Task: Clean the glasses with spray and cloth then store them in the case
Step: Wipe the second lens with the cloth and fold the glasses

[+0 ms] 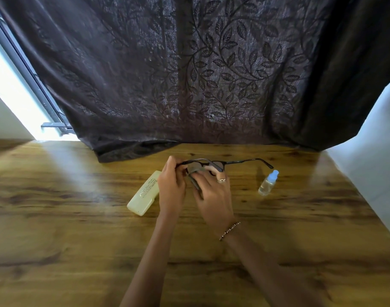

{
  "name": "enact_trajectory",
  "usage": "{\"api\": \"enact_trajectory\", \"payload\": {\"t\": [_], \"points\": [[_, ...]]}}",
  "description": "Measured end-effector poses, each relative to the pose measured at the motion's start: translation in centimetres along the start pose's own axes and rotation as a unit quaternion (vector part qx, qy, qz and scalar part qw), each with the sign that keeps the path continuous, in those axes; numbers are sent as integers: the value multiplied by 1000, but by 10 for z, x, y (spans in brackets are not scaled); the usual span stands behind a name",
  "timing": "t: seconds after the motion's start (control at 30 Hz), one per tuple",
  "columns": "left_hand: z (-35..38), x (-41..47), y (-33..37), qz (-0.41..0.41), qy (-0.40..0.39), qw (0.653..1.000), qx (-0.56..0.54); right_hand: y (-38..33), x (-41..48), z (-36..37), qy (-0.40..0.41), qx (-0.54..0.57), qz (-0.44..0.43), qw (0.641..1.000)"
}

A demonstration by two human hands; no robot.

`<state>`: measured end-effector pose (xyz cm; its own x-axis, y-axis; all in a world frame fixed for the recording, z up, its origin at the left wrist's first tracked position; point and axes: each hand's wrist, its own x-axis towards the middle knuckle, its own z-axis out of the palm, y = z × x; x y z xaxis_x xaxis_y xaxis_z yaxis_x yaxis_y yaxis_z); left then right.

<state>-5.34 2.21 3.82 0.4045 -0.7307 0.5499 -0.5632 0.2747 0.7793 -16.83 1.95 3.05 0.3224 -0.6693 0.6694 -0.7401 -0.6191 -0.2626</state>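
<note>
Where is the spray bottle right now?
In the head view, the spray bottle stands untouched on the wooden table, right of centre, to the right of the right hand and close to the outstretched temple tip of the glasses.

Two forearms [149, 262] come in from the bottom edge of the frame, bare to the wrist. The right hand [211, 196], just right of centre, wears a thin pale metal ring [221, 180] on one finger. Lower in the frame, its wrist carries a slim chain bracelet [230, 230] of small pale and dark links. The left hand [171, 187], just left of it, shows bare fingers and a bare wrist.
</note>
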Motion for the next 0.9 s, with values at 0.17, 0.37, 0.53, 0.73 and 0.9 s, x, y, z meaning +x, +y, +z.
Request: {"api": "enact_trajectory", "payload": {"t": [0.17, 0.37, 0.53, 0.73, 0.9], "points": [[-4, 3, 1, -4, 21, 1000, -4, 1, 7, -2, -8, -63, 11, 998], [-6, 3, -2, -15, 19, 1000, -10, -7, 6, 3, 10, 22, -1, 1000], [-7, 6, -1, -8, 20, 1000, 3, -2, 12, 1, 21, -90, 6, 996], [-6, 7, 2, 20, -1, 1000, 3, -4, 13, 2, 16, 11, -4, 1000], [-3, 9, 0, -21, 2, 1000, -22, 8, 11, -3, 47, -78, -14, 996]]}}
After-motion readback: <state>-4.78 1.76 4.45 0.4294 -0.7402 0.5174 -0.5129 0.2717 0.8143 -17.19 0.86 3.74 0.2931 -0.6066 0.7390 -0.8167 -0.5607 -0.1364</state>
